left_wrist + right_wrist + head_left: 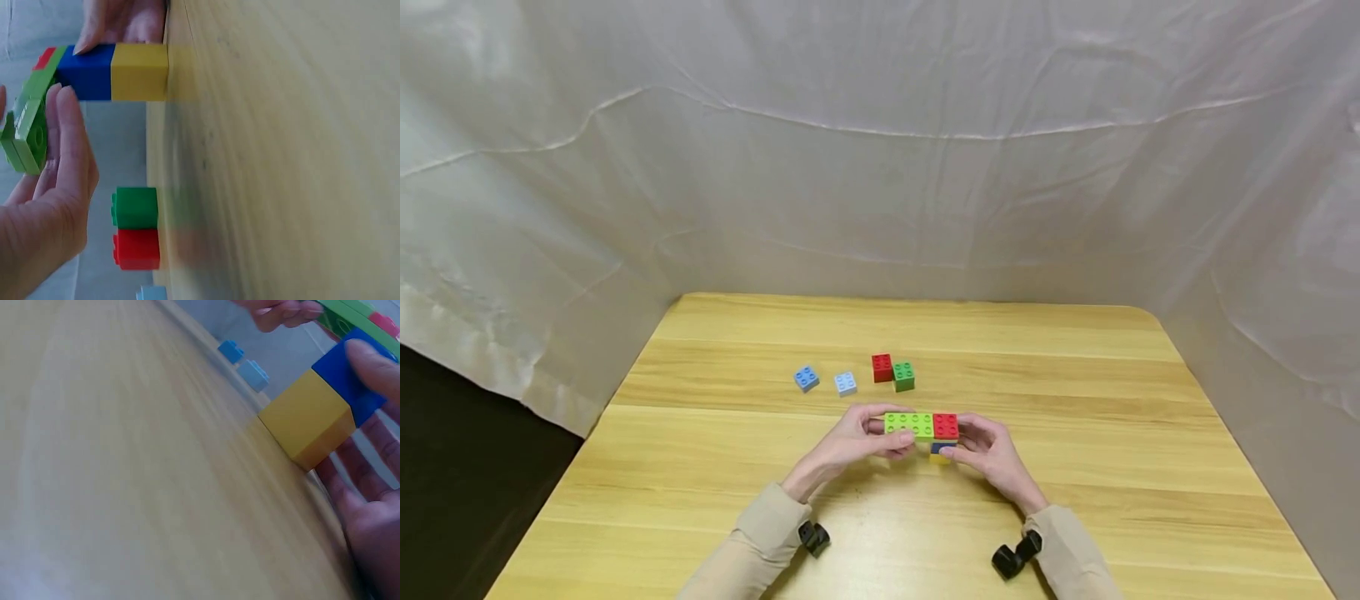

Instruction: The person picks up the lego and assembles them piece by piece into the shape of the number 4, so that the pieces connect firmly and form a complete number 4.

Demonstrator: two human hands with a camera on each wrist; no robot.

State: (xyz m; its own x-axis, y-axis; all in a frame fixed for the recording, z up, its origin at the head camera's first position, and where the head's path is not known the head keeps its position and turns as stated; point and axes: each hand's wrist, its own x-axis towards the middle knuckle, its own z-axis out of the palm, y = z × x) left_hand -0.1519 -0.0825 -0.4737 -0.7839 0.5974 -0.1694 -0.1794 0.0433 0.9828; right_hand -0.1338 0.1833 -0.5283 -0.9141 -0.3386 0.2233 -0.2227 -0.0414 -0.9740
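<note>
My left hand point(856, 436) pinches the free left end of a long light green toy brick point(908, 422), thumb in front and fingers behind. A small red brick point(945, 427) sits on its right end. Below that end, a blue brick point(86, 72) stands on a yellow brick point(139, 72), whose base meets the table in the left wrist view. My right hand point(991, 454) grips this stack from the right, thumb on the blue brick's side. The light green part juts out leftward above the table. My right fingers are partly hidden behind the stack in the head view.
Behind the hands, a red brick point(882, 368) and a green brick point(903, 376) stand side by side. Left of them lie a pale blue brick point(846, 384) and a blue brick point(807, 378). Grey cloth point(910, 200) hangs around the wooden table point(1075, 383).
</note>
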